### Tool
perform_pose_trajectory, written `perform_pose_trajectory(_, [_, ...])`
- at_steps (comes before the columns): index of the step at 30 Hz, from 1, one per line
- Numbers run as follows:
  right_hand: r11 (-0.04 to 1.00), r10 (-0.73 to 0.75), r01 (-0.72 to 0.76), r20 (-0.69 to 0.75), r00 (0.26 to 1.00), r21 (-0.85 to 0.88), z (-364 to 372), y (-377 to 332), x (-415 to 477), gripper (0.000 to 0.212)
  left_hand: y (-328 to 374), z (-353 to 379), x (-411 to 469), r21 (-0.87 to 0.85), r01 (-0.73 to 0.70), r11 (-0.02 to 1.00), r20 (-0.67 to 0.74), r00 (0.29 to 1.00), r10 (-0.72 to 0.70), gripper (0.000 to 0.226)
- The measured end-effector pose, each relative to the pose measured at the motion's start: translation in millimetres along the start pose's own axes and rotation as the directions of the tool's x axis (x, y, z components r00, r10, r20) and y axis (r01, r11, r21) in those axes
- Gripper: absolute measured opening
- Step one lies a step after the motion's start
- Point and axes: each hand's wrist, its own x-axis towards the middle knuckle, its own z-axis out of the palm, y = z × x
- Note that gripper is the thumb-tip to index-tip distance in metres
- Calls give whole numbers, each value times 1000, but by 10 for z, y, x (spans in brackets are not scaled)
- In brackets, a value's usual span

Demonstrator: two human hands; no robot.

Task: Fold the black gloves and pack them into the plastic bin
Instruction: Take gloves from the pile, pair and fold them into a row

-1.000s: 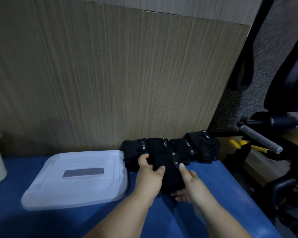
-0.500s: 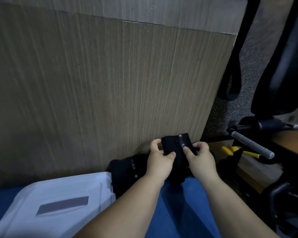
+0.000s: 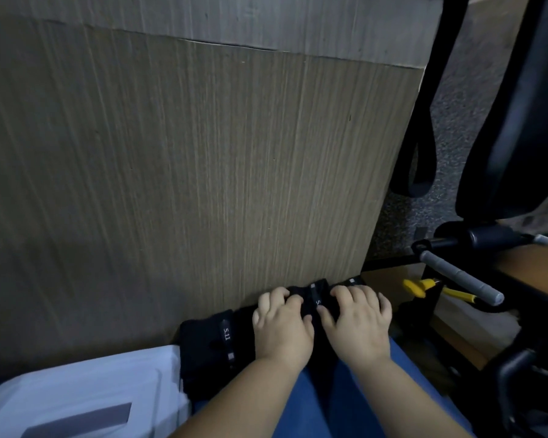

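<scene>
Left hand and right hand side by side, fingers curled, gripping a folded black fabric glove, at the back of the blue worktop, against a wood-grain panel, another black strapped glove just left, touching the white plastic bin

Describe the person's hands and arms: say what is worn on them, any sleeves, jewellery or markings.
The left hand and the right hand are both bare: no gloves, rings or watch show. The left forearm and right forearm are bare too, with no sleeve or cuff down to the picture's lower edge. No markings are visible in the dim light.
</scene>
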Motion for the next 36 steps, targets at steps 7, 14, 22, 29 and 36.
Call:
perform_pose_trajectory(7, [997,-66,73,158,985,-36,72,74,-19,61,-105,36,53,108,-207,972,266,948,173,49])
perform_pose_trajectory(14, [999,-53,50,167,985,20,147,90,-38,80,-190,71,50,195,-181,964,372,923,98,53])
perform_pose_trajectory(22, [998,-36,49,233,972,-49,249,116,-68,54,-162,77,43,231,-160,960,397,916,57,52])
perform_pose_trajectory(29, [999,-45,47,140,989,-15,128,99,-13,54,-162,-51,25,190,-112,975,347,937,40,54])
perform_pose_trajectory(36, [986,-110,123,-115,987,112,-245,-233,-46,46,-351,-536,-185,156,-26,987,238,971,-12,54])
